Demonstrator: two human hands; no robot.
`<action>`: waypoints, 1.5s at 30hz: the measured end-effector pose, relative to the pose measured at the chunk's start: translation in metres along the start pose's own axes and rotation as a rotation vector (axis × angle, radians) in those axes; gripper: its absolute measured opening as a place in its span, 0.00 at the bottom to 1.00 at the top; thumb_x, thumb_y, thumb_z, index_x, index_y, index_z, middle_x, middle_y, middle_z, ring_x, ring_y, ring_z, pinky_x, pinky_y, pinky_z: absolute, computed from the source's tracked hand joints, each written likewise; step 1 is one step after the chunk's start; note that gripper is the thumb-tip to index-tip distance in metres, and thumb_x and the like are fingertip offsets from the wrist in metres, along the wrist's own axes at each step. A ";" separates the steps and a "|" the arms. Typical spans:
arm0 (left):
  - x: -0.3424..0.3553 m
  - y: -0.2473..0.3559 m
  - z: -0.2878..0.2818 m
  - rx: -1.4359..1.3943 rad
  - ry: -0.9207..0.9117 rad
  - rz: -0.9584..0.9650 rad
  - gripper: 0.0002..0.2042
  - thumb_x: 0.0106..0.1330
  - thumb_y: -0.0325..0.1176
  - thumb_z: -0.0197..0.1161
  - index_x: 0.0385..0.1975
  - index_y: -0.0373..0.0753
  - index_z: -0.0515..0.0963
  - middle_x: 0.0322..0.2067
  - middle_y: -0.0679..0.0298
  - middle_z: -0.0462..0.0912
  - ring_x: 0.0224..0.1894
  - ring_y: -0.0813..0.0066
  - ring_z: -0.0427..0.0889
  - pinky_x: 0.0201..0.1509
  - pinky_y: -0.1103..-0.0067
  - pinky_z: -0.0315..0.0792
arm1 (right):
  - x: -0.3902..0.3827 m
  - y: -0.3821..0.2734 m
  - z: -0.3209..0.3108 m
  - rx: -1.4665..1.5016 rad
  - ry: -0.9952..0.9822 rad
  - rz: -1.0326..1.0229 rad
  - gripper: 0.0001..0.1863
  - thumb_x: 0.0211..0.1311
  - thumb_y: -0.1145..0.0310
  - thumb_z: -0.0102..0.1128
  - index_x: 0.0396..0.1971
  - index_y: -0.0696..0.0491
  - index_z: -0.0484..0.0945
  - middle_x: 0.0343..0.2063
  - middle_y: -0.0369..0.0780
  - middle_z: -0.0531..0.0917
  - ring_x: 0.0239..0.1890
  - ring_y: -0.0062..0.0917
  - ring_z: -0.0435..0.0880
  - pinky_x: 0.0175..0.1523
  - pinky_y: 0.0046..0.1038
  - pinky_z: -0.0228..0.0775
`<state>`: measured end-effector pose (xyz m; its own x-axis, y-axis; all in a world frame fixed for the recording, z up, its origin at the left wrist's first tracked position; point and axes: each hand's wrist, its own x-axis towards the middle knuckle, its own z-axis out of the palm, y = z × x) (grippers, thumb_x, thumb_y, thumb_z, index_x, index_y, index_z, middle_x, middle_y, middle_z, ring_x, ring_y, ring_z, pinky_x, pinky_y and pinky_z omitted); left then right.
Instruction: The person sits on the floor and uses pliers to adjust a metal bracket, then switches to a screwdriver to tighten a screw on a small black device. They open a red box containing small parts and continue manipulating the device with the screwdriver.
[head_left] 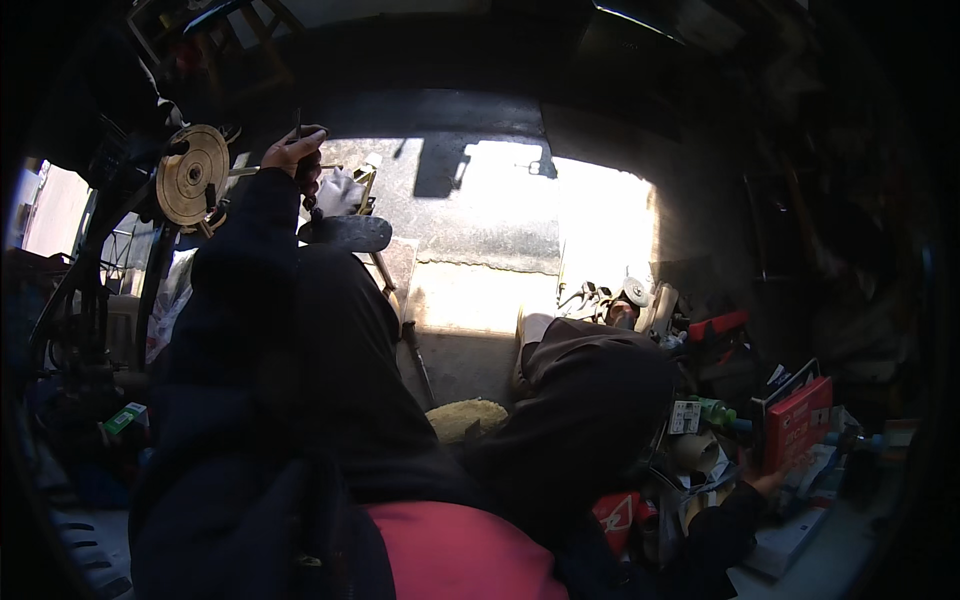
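Note:
My left hand (292, 152) is raised at the upper left, its fingers closed round a thin dark upright piece whose kind I cannot make out. Dark beads (310, 180) hang at that wrist. Just left of it is a round tan disc (192, 175) on a stand, and below it a dark rounded pad (350, 233). At the lower right, my right hand (768, 480) is at the bottom of a red box (800, 420), gripping it among piled packages. Shade hides part of those fingers.
Sunlit concrete floor (485, 215) lies ahead of my knees. A metal bar (416, 360) leans by my left leg, and a yellowish lump (467, 417) is between my legs. Tools and discs (632, 292) are heaped on the right. A green-and-white box (126, 418) sits far left.

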<state>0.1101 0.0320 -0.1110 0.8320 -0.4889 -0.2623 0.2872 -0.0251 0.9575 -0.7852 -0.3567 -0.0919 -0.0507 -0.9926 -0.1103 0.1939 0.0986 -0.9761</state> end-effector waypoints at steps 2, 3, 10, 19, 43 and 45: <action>0.007 -0.012 -0.017 -0.072 -0.084 -0.044 0.13 0.68 0.37 0.73 0.48 0.46 0.79 0.19 0.72 0.70 0.14 0.79 0.66 0.15 0.76 0.57 | 0.018 -0.005 0.091 -0.070 -0.288 0.019 0.38 0.70 0.40 0.62 0.69 0.53 0.71 0.50 0.45 0.87 0.39 0.36 0.90 0.34 0.35 0.85; 0.009 -0.021 -0.022 -0.018 -0.079 -0.043 0.16 0.68 0.44 0.74 0.48 0.48 0.78 0.21 0.70 0.74 0.17 0.76 0.74 0.16 0.73 0.65 | 0.025 0.004 0.140 -0.078 -0.448 0.039 0.43 0.68 0.39 0.64 0.69 0.57 0.67 0.52 0.46 0.86 0.38 0.32 0.91 0.33 0.33 0.87; 0.031 -0.080 -0.022 -0.129 -0.107 -0.204 0.15 0.70 0.44 0.73 0.48 0.44 0.80 0.25 0.68 0.81 0.22 0.78 0.81 0.21 0.79 0.71 | 0.031 0.187 0.438 -0.385 -0.701 0.428 0.35 0.65 0.37 0.66 0.59 0.50 0.78 0.42 0.39 0.88 0.37 0.27 0.89 0.32 0.30 0.83; 0.126 -0.116 -0.022 0.072 -0.291 -0.361 0.12 0.73 0.40 0.71 0.46 0.41 0.78 0.27 0.70 0.77 0.21 0.83 0.77 0.21 0.83 0.69 | -0.009 0.453 0.592 -0.510 -0.907 0.754 0.29 0.68 0.54 0.72 0.62 0.54 0.78 0.45 0.38 0.87 0.36 0.24 0.86 0.39 0.28 0.78; 0.146 -0.276 0.106 -0.135 -0.474 -0.661 0.29 0.77 0.37 0.62 0.74 0.34 0.65 0.63 0.59 0.82 0.60 0.77 0.85 0.27 0.84 0.78 | -0.084 0.456 0.659 -1.453 -1.130 -0.323 0.77 0.41 0.41 0.84 0.78 0.69 0.42 0.74 0.63 0.58 0.75 0.56 0.65 0.72 0.48 0.68; 0.146 -0.277 0.104 -0.135 -0.490 -0.656 0.28 0.77 0.37 0.62 0.73 0.35 0.66 0.63 0.59 0.82 0.56 0.80 0.85 0.27 0.84 0.77 | -0.083 0.454 0.664 -1.511 -1.141 -0.290 0.76 0.42 0.43 0.84 0.78 0.69 0.42 0.74 0.63 0.58 0.75 0.56 0.64 0.72 0.47 0.69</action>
<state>0.1023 -0.1232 -0.4024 0.1833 -0.7369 -0.6507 0.7225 -0.3479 0.5975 -0.0426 -0.2761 -0.4017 0.7748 -0.4939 -0.3946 -0.6219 -0.7078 -0.3350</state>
